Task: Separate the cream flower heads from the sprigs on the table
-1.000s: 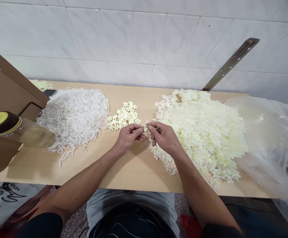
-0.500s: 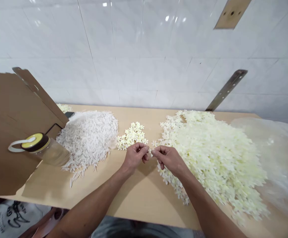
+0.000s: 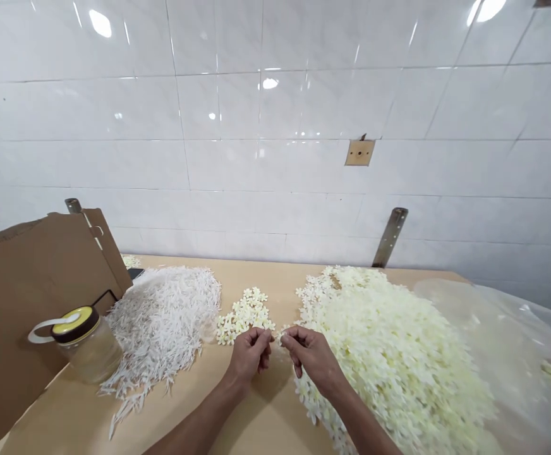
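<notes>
My left hand is closed in a pinch in the middle of the head view; what its fingertips hold is too small to make out. Just to its right, my right hand pinches a small pale artificial flower between thumb and forefinger. The fingertips of both hands nearly meet. Beyond my left hand lies a small group of cream flowers. On the right, a large heap of similar flowers spreads beside and under my right forearm. A pile of thin white slivers lies to the left.
A clear jar with a yellow and brown lid stands at the left by a brown cardboard sheet. Clear plastic sheeting lies right of the flower heap. A tiled wall with a metal bracket backs the wooden table.
The camera has tilted up, so the table sits lower in view and more wall shows. Both hands stay pinched close together, their fingertips in nearly the same place over the table.
</notes>
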`<state>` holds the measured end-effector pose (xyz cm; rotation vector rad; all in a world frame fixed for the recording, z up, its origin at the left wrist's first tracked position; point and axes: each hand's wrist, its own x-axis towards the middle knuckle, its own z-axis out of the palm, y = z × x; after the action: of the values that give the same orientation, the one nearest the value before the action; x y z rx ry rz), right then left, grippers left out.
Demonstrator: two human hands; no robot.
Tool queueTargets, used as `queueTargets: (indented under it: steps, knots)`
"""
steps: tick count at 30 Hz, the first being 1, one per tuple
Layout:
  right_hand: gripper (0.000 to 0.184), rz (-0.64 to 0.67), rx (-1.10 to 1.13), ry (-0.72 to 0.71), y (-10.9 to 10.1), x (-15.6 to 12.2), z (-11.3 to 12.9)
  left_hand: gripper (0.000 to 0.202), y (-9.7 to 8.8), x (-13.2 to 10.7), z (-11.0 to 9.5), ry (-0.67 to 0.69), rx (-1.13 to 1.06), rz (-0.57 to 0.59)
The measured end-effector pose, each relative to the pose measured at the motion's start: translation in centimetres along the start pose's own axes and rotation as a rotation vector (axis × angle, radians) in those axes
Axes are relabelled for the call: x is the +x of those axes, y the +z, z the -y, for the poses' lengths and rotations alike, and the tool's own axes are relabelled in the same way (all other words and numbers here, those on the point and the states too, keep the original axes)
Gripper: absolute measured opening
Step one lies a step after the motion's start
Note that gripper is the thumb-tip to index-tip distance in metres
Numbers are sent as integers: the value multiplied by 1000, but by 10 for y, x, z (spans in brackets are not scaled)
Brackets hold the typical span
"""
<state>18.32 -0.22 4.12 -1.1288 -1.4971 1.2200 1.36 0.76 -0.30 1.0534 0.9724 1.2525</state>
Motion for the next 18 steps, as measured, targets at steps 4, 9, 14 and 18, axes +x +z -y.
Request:
queueTargets:
  steps: [4,9,14,18]
  knots:
    - [45,-25,-23,-26,-3,-1,0,61,1,0,9,-17,4,-7]
    - [46,3,-52,-43,-7,-1,-1,60,0,-3,19,-24,36,-42]
    - [40,10,2,-55,-9,3,3,55,-3,-6,17,6,46,-43]
    - [33,10,-7,-74,-10,7,2,50,-9,-4,14,5,25,-69]
